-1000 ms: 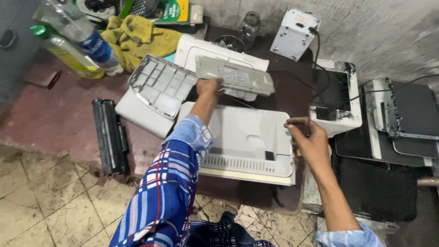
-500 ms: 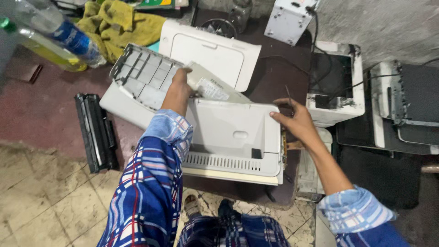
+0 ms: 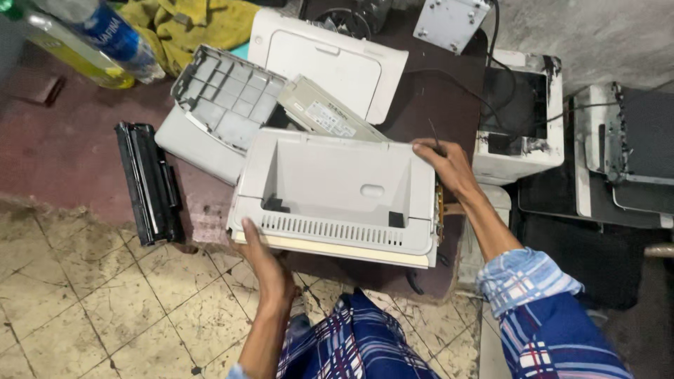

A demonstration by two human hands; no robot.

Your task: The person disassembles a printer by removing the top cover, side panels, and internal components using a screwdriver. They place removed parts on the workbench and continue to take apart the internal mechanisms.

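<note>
The white printer housing [image 3: 337, 196] is held between both hands on the dark low table [image 3: 435, 105]. The left hand [image 3: 263, 263] is closed on the near left bottom corner, fingers curled under the edge and thumb along the side. The right hand [image 3: 442, 165] is clamped over the far right top corner, with a thin dark tool or wire, too small to identify, projecting from its fingers. Grip on diagonally opposite corners appears chosen so that the bulky shell is steadied and can be turned without slipping. The housing therefore lies directly between the hands, its vented grille side facing the person.

Detached parts are laid clear of the work area: a ribbed grey tray cover [image 3: 221, 98] is rested beyond the housing at the left, touching a grey metal module [image 3: 326, 112], and a white flat panel [image 3: 330, 60] is placed farther back. A black toner cartridge [image 3: 147, 182] is set on the floor edge, well left of the left hand. A second opened printer [image 3: 519, 119] is positioned just right of the right hand.
</note>
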